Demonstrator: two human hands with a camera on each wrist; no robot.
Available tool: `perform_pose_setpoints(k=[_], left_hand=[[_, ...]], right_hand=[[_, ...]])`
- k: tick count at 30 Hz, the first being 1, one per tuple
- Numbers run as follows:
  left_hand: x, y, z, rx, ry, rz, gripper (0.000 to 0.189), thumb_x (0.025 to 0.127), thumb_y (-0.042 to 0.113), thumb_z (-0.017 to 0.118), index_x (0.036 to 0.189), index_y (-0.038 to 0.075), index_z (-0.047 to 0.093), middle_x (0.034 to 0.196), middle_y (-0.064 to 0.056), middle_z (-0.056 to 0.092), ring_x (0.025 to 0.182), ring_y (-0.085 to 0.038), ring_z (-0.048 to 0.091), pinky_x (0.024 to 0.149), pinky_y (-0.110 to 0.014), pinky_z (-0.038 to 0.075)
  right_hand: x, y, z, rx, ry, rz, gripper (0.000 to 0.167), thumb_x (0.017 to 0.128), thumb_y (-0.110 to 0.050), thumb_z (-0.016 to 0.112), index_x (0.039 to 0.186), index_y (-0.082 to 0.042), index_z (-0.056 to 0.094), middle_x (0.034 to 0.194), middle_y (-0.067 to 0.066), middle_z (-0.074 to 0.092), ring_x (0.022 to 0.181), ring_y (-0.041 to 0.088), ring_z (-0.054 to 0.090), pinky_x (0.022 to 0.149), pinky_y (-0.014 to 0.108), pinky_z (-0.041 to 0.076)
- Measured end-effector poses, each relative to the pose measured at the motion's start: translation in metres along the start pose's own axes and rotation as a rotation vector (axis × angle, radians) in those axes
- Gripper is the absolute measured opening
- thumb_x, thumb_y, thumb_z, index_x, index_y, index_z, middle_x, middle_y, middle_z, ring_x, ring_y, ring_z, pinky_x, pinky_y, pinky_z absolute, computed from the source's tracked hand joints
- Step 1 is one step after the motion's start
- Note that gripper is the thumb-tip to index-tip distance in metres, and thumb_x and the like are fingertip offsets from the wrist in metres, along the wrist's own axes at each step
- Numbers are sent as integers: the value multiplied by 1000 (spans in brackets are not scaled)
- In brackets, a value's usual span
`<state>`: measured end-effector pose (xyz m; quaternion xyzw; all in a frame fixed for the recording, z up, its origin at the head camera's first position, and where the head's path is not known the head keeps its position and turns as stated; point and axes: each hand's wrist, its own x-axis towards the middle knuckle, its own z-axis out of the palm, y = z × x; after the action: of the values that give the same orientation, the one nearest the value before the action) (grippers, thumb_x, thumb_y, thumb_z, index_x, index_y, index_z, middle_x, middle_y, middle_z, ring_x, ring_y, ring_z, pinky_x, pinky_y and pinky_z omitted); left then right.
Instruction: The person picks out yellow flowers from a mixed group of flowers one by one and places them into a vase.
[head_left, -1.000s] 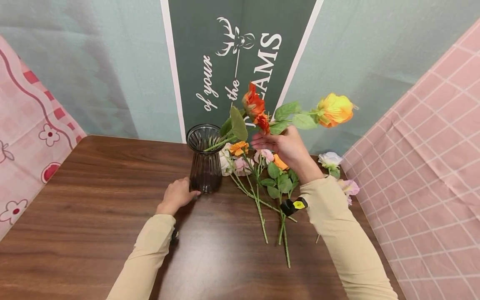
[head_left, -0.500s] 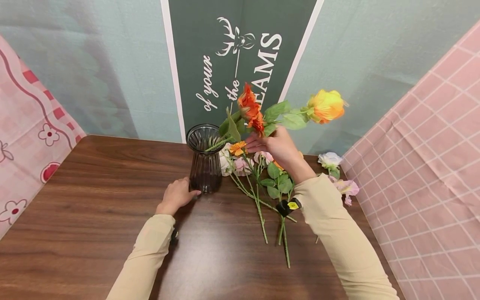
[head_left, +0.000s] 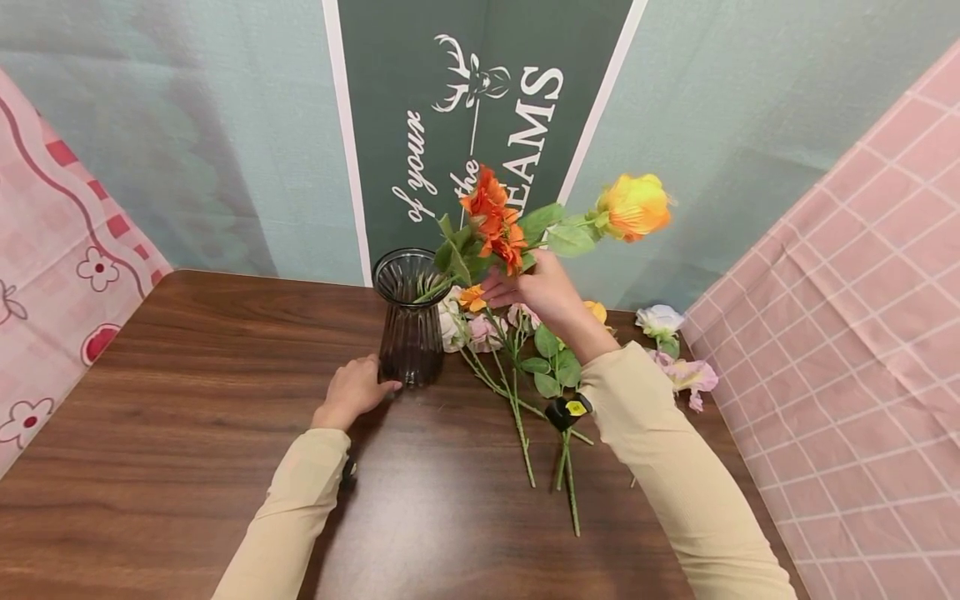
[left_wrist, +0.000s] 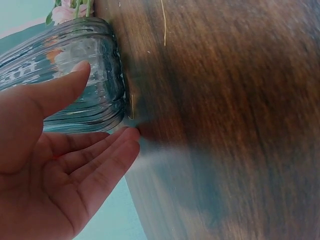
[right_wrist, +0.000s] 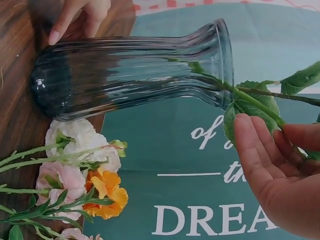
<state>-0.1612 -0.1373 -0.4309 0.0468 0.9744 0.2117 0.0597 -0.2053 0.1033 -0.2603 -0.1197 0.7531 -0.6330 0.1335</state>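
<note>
A dark, clear ribbed glass vase [head_left: 411, 333] stands upright on the table. My left hand [head_left: 356, 387] holds it low, near the base; in the left wrist view the thumb lies over the glass and the fingers are behind it. My right hand [head_left: 543, 287] is right of the vase's mouth and pinches a green flower stem [right_wrist: 260, 106] between thumb and fingers, the other fingers extended. Orange flowers [head_left: 491, 221] and a yellow rose [head_left: 634, 207] rise about this hand. Leafy stems [head_left: 435, 288] slant into the vase's mouth.
White flowers [right_wrist: 75, 137], pink flowers [right_wrist: 65, 182] and an orange flower [right_wrist: 107, 192] lie right of the vase, their stems [head_left: 523, 442] pointing toward me. A white flower [head_left: 660, 320] and a lilac flower [head_left: 693, 375] lie by the pink wall [head_left: 847, 317]. A printed curtain [head_left: 480, 108] hangs behind.
My right hand has moved left, nearer the vase, carrying the orange flowers and the yellow rose left with it. The stems sit deeper in the mouth. My left hand and the vase stay put.
</note>
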Motion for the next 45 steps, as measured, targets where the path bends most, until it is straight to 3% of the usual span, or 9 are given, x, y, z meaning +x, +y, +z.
perform_pose_setpoints(k=[5,9,14,24,30,34,41,45], left_hand=[[0,0,0,2,1,-2,52,83,35,66,107,-10,56,100,-29,60,89,-44,57,75,-52,45],[-1,0,-1,2,-1,-3,53,83,35,66,108,-11,55,102,-29,60,90,-44,57,76,-52,45],[-1,0,-1,1,-3,1,52,83,35,66,107,-11,55,101,-29,60,90,-44,57,75,-51,45],[0,-1,-1,-4,-2,0,50,83,35,66,105,-10,56,100,-29,60,91,-44,57,76,-52,45],[0,-2,-1,-11,2,6,50,83,34,66,103,-10,56,99,-29,60,90,-45,57,77,-52,45],[0,-1,-1,-15,6,-1,51,82,34,67,104,-10,56,98,-30,60,89,-45,57,76,-52,45],[-1,0,-1,-16,-1,-5,54,83,34,66,109,-12,55,100,-30,60,90,-45,57,76,-52,45],[-1,0,-1,-16,-2,-4,54,83,34,66,110,-12,54,101,-30,59,90,-45,57,76,-52,45]], right_hand=[[3,2,5,-42,-6,-15,28,93,1,46,120,7,48,94,31,57,85,41,61,75,42,51],[5,4,9,-46,-8,-29,21,92,2,46,112,10,49,91,31,58,80,37,63,73,42,52],[8,7,15,-32,-16,0,16,92,0,47,104,10,51,94,36,56,82,40,62,74,45,51],[12,15,20,-71,-69,50,25,94,-4,47,114,11,49,91,27,59,79,34,63,78,47,49],[9,20,20,-129,-95,90,24,93,-7,51,104,13,55,86,23,63,70,27,65,69,40,53],[6,23,17,-141,-97,116,25,94,-8,51,108,12,54,89,26,63,66,21,66,66,37,54],[4,28,12,-124,-103,102,19,94,-4,48,108,9,52,91,27,61,82,39,63,71,41,53],[3,29,10,-133,-91,93,17,93,-3,50,104,8,53,93,31,60,82,41,62,72,43,52]])
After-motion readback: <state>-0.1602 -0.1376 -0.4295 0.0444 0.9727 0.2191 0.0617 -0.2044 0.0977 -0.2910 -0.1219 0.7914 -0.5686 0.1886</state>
